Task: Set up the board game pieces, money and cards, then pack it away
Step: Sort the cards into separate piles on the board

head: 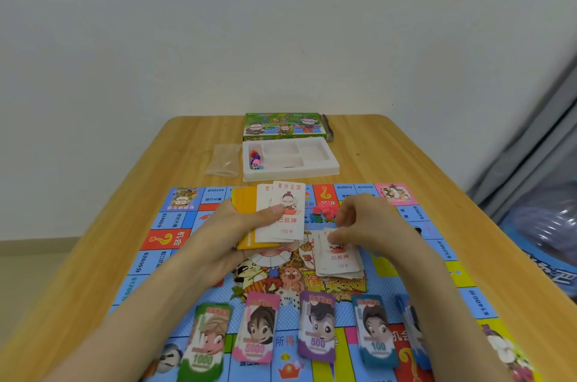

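The fan of white printed cards [288, 194] is in the left hand [231, 238], raised a little above the middle of the colourful game board [162, 238]. The thumb presses flat on the front card and the other fingers are curled behind, with a block of yellow cards [245, 203] at the back of the same grip. The long axis of these cards runs away from me toward the far end of the table, the title end pointing away, so the print reads from my side. To the right, the loose pile of white cards [338, 260] lies on the board with about the same direction, only turned a little, and its edges are not even. The right hand [359, 222] has bent fingers down on the far edge of the top card; because of blur I cannot tell if it pinches or only touches. I judge the main risk is the fan: only one thumb holds many cards, so a small relaxing could let them slide onto the board. The uneven pile may also spread if pushed. The small red pieces [324, 210] just beyond the right hand could be knocked. Nearer to me, the right forearm crosses the blue money stack [412, 331], beside the teal money stack [376, 331]; a drag of the arm could scatter them.
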{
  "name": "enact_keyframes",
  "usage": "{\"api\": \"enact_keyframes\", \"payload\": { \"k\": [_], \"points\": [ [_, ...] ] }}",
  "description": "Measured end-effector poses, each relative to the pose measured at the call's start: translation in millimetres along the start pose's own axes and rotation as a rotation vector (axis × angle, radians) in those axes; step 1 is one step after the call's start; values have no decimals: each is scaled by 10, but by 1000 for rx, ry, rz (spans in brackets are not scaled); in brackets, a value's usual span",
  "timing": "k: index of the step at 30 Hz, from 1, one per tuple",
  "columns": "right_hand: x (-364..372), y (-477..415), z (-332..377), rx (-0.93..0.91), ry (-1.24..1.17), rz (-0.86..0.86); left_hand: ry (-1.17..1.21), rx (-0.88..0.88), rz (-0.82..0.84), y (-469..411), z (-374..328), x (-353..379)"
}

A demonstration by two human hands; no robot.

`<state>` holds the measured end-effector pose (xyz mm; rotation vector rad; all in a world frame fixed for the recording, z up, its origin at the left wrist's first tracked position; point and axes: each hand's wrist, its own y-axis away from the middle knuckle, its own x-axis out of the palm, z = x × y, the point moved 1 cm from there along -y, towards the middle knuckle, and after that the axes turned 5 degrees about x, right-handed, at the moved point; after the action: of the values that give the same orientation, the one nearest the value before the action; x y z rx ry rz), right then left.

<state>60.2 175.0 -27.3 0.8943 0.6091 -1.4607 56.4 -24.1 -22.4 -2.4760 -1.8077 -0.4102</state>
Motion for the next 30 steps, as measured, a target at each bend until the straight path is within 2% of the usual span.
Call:
{"api": "enact_keyframes", "payload": {
  "k": [4, 9, 12, 16, 22, 25, 28, 30],
  "points": [
    [-18, 12, 4, -63, 17, -6, 8, 0, 3, 1, 3, -10],
    [-57, 103, 79, -165, 6, 228, 12, 3, 10, 5, -4, -6],
    [-65, 129, 79, -192, 65, 307, 10, 0, 10, 5, -2, -5],
    [-41, 121, 76, -207, 177, 331, 15, 0, 15, 8, -2, -6],
    [-22, 102, 65, -226, 199, 310, 6, 2, 12, 1, 3, -6],
    [-41, 99, 67, -237, 63, 259, 12, 0, 8, -1, 6, -5],
    [-78, 75, 102, -298, -233, 72, 13, -1, 3, -3, 18, -1],
    [-97, 86, 166, -320, -432, 12, 13, -9, 16, -4, 27, 7]
  ]
}}
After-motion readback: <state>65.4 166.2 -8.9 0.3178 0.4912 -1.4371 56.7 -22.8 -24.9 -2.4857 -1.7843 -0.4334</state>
